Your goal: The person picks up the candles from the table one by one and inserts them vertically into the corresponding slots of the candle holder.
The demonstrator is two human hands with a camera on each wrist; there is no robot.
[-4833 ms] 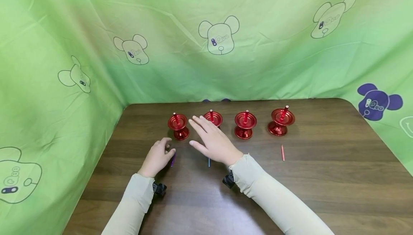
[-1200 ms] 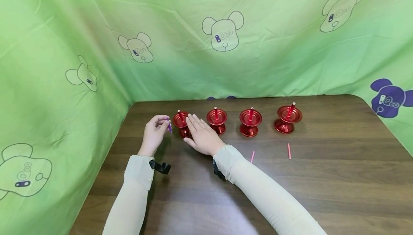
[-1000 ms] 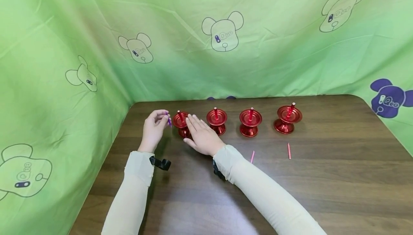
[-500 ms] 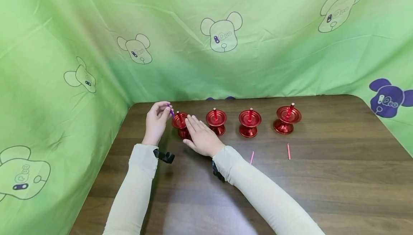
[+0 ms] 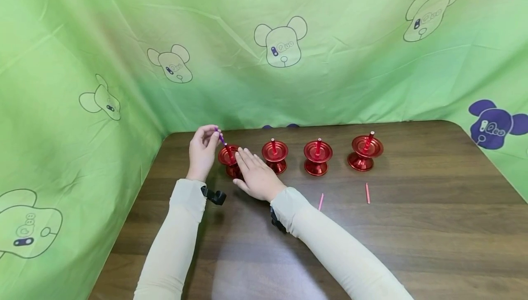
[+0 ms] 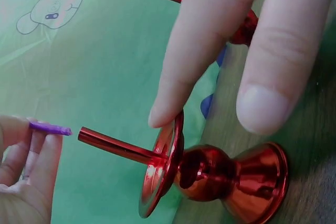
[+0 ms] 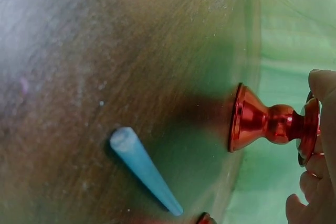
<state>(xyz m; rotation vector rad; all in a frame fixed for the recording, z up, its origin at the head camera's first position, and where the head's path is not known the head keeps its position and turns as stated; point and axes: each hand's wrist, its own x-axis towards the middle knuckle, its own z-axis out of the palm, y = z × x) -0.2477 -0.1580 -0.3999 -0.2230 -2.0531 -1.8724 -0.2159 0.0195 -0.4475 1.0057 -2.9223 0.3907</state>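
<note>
My left hand [image 5: 203, 153] pinches a slim purple candle [image 6: 50, 128] between thumb and fingers. In the left wrist view its lower tip is just short of the tube top of the leftmost red metal candle holder [image 6: 207, 174], apart from it. In the head view, the purple candle slants above that holder. My right hand [image 5: 260, 178] lies at the holder's right side with long, straight fingers. One right fingertip [image 6: 163, 111] touches the dish rim, while the thumb sits apart from it. A blue candle [image 7: 149, 174] lies on the table, hidden in the head view.
Three more red candle holders stand in a row to the right: one behind my right hand [image 5: 275, 151], another in the middle [image 5: 317, 158] and the last [image 5: 365, 152]. Two pink candles, a near one [image 5: 321, 202] and a far one [image 5: 367, 193], lie before them. Green cloth [image 5: 206, 103] hangs behind.
My left hand picked the purple candle off the table, raised it and moved it right over the leftmost holder. My right hand shifted left to that holder and has since stayed there.
</note>
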